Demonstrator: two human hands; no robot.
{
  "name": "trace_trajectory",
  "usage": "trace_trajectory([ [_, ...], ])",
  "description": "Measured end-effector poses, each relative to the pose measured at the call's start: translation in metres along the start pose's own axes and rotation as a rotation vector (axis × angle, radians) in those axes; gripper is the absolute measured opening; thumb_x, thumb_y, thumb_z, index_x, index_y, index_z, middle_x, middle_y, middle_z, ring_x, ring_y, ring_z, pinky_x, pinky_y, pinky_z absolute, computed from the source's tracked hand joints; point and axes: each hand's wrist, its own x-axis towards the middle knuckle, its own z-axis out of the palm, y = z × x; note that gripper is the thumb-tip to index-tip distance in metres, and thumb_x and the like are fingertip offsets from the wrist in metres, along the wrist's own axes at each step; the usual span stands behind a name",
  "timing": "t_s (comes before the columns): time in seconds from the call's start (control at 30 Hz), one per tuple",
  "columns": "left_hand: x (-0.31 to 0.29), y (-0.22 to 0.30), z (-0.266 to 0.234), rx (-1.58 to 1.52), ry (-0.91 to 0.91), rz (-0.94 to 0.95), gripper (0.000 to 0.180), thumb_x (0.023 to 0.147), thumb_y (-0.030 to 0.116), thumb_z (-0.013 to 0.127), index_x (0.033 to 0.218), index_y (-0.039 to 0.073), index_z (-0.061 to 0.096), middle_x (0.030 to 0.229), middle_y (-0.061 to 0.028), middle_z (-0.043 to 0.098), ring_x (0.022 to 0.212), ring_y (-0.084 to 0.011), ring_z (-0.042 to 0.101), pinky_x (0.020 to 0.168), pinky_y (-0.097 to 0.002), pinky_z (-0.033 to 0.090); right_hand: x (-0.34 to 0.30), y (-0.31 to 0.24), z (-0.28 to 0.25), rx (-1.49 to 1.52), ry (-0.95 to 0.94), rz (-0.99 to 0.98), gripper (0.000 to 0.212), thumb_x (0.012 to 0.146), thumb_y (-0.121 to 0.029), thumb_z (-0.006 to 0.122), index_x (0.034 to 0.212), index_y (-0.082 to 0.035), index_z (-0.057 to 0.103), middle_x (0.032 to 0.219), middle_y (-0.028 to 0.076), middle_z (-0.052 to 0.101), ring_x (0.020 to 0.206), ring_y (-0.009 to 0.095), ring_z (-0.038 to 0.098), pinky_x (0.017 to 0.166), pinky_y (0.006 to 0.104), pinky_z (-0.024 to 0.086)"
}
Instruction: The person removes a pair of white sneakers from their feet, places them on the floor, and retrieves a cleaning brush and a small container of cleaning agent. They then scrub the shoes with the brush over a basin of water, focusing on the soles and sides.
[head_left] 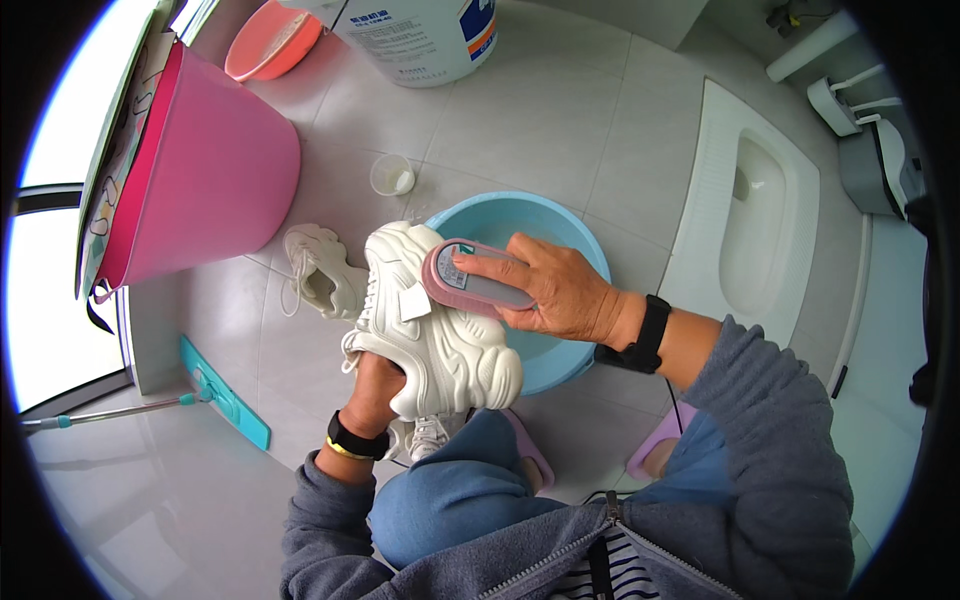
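A chunky white sneaker (445,350) is held tilted in front of my knees. My left hand (376,388) reaches into its opening and holds it from inside, the fingers hidden. My right hand (565,290) grips a pink and grey scrub brush (485,289) by its back and presses it to the sneaker's side. The brush's underside cannot be seen. Beneath both hands stands a light blue basin (592,240), partly covered by the sneaker. Just left, another white sneaker (325,275) rests on the floor with its laces loose.
A small clear cup (392,176) stands beyond the sneakers. At left are a big pink tub (215,165) and a teal flat mop (235,405). Farther back are an orange bowl (272,42) and a white bucket (410,45). A squat toilet (700,215) lies right.
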Motion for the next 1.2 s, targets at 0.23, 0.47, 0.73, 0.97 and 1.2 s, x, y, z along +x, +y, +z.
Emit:
trace_trajectory([
  [0.23,-0.01,-0.004,-0.008,0.324,0.049,0.151,0.082,0.073,0.009,0.082,0.143,-0.002,0.04,0.14,-0.0122,0.049,0.128,-0.0221,0.047,0.107,-0.0356,0.036,-0.023,0.047,0.042,-0.226,-0.046,0.359,0.064,0.084,-0.02,0.065,0.143,-0.027,0.042,0.094,0.011,0.054,0.08,0.031,0.059,0.072,0.042,0.052],
  [0.47,-0.004,-0.018,-0.007,0.456,0.138,0.205,0.081,0.073,0.011,0.082,0.142,-0.002,0.04,0.14,-0.0124,0.049,0.129,-0.0227,0.046,0.108,-0.0361,0.035,-0.053,0.06,0.059,0.097,-0.158,0.581,0.058,0.087,-0.034,0.064,0.139,-0.017,0.045,0.112,0.02,0.062,0.096,0.034,0.065,0.081,0.0411,0.053],
  [0.73,0.006,-0.021,0.002,0.593,0.249,0.222,0.063,0.076,0.018,0.078,0.13,-0.002,0.054,0.129,-0.0185,0.058,0.122,-0.0338,0.053,0.106,-0.0423,0.037,-0.033,-0.017,0.017,0.248,0.024,0.376,0.057,0.085,-0.032,0.065,0.133,-0.01,0.045,0.107,0.021,0.065,0.092,0.037,0.066,0.077,0.0414,0.055],
  [0.97,0.02,-0.013,0.0,0.527,0.292,0.166,0.056,0.076,0.017,0.078,0.125,-0.002,0.058,0.124,-0.0182,0.061,0.121,-0.0336,0.053,0.106,-0.0416,0.037,-0.01,-0.029,0.027,0.128,0.108,0.226,0.063,0.082,-0.028,0.068,0.136,-0.012,0.041,0.11,0.018,0.062,0.091,0.036,0.065,0.071,0.0435,0.056],
  [1.2,0.026,-0.03,-0.003,0.644,0.466,0.253,0.052,0.077,0.014,0.077,0.121,-0.004,0.058,0.118,-0.0165,0.064,0.115,-0.0294,0.057,0.103,-0.0394,0.039,-0.011,-0.028,0.024,0.116,0.14,0.242,0.066,0.079,-0.022,0.071,0.136,-0.009,0.04,0.122,0.017,0.06,0.1,0.034,0.064,0.079,0.0395,0.056],
])
